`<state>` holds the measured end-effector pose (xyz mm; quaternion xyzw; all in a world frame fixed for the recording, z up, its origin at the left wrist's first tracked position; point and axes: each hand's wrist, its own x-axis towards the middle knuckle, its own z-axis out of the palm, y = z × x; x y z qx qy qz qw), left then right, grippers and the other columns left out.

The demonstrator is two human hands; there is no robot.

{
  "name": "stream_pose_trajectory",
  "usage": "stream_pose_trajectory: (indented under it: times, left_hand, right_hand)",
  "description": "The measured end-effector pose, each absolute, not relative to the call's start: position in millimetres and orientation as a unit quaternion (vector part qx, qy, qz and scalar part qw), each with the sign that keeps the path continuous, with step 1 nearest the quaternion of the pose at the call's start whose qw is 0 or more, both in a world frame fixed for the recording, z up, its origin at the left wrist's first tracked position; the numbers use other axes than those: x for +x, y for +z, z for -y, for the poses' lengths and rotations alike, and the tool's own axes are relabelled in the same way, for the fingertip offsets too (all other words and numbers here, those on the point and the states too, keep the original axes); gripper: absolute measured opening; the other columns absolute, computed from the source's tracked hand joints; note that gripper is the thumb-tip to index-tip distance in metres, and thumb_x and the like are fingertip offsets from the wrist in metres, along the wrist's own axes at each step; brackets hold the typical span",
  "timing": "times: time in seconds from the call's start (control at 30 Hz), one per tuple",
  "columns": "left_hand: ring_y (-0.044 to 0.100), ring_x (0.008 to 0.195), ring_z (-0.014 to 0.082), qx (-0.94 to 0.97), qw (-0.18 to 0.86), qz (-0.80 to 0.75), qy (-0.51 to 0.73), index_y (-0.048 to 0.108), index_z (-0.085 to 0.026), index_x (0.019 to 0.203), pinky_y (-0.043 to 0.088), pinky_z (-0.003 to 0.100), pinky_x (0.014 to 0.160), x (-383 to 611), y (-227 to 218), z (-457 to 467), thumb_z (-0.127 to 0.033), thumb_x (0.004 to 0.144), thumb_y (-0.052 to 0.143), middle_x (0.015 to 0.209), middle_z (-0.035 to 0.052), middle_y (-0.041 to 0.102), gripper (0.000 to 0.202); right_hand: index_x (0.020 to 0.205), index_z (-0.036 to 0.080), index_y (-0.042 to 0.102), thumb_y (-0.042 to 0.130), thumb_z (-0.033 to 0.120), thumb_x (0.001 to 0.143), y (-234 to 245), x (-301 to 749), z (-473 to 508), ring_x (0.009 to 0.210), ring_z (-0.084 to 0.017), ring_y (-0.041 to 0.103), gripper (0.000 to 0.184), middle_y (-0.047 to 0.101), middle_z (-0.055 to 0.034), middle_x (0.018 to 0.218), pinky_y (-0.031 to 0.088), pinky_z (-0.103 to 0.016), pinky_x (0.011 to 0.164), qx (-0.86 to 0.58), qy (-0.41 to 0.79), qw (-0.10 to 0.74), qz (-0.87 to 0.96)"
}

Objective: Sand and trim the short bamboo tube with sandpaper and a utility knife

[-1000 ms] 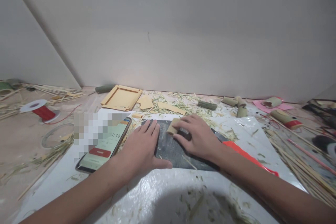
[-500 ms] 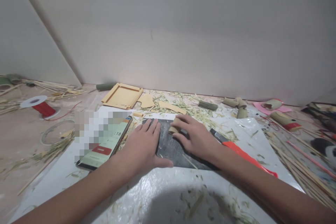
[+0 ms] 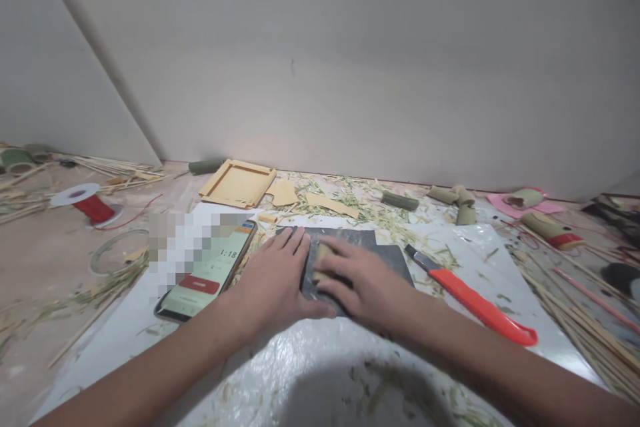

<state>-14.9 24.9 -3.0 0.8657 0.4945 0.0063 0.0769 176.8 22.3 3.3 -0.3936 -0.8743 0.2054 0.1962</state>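
My left hand lies flat with fingers stretched out over the left side of a dark grey sheet that looks like sandpaper. My right hand grips a short piece of bamboo and presses it against the sheet; the hand is a little blurred. Part of the bamboo is hidden under my fingers. A smartphone with a lit screen sits left of my left hand. Right of my right hand rests a utility knife with a red handle, its blade end toward the back.
A shallow yellow card tray stands near the wall beside yellow scraps. Bamboo shavings are scattered across the white sheet underneath. A spool of red thread stands at left. Several bamboo pieces and thin sticks lie at right.
My right hand has slid the bamboo piece down and left across the dark sheet, closer to me. More of the knife now shows. My left hand stays flat; the view has shifted slightly.
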Motion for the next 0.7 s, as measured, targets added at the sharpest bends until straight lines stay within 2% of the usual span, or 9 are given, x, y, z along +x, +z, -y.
stream_pose_trajectory:
  times: [0.13,0.27,0.4,0.5,0.6,0.7]
  left_hand:
    - [0.027,0.141,0.0359,0.869,0.097,-0.485,-0.006,0.035,-0.009,0.145,0.028,0.045,0.113,-20.9,3.6,-29.2,-0.086,0.058,0.052,0.153,0.0169,0.030,0.118]
    - [0.029,0.139,0.0367,0.871,0.100,-0.481,-0.007,0.040,-0.010,0.142,0.029,0.046,0.111,-21.6,6.7,-29.8,-0.085,0.056,0.056,0.151,0.0168,0.034,0.115]
    - [0.031,0.139,0.0367,0.868,0.087,-0.490,-0.008,0.040,-0.010,0.142,0.031,0.048,0.110,-18.1,4.8,-27.2,-0.084,0.059,0.057,0.151,0.0177,0.034,0.113]
    - [0.031,0.139,0.0355,0.870,0.078,-0.487,-0.012,0.041,-0.010,0.142,0.031,0.046,0.110,-18.1,4.9,-26.8,-0.084,0.060,0.056,0.151,0.0173,0.034,0.112]
    - [0.032,0.139,0.0350,0.874,0.083,-0.478,-0.021,0.038,-0.010,0.144,0.032,0.046,0.110,-21.8,8.7,-29.2,-0.085,0.062,0.052,0.151,0.0177,0.034,0.111]
    - [0.034,0.138,0.0336,0.880,0.090,-0.465,-0.032,0.039,-0.013,0.144,0.035,0.045,0.107,-25.4,12.5,-32.6,-0.080,0.067,0.054,0.151,0.0156,0.035,0.103]
  right_hand:
    - [0.089,0.021,0.060,0.056,0.024,0.090,-0.2,177.7,-24.0,0.101,-0.020,0.057,0.005,0.055,-0.0087,0.116,0.047,-0.036,0.086,-0.460,0.182,0.219,0.841]
    - [0.088,0.023,0.058,0.062,0.023,0.086,-3.0,179.1,-27.1,0.093,-0.018,0.058,0.004,0.053,-0.0059,0.112,0.048,-0.036,0.082,-0.454,0.220,0.227,0.833]
    - [0.084,0.021,0.057,0.062,0.022,0.085,-3.6,175.4,-23.9,0.090,-0.019,0.056,0.005,0.051,-0.0072,0.108,0.048,-0.037,0.079,-0.493,0.173,0.243,0.817]
    - [0.086,0.021,0.058,0.061,0.023,0.086,-4.4,173.6,-21.5,0.089,-0.018,0.055,0.004,0.050,-0.0080,0.113,0.048,-0.034,0.077,-0.458,0.195,0.223,0.838]
    - [0.085,0.021,0.057,0.060,0.022,0.088,-3.9,180.5,-31.1,0.091,-0.018,0.056,0.004,0.052,-0.0070,0.109,0.046,-0.033,0.080,-0.470,0.179,0.229,0.833]
    - [0.084,0.020,0.055,0.058,0.023,0.089,-0.9,191.5,-45.8,0.095,-0.019,0.056,0.007,0.056,-0.0064,0.104,0.046,-0.034,0.081,-0.490,0.145,0.227,0.829]
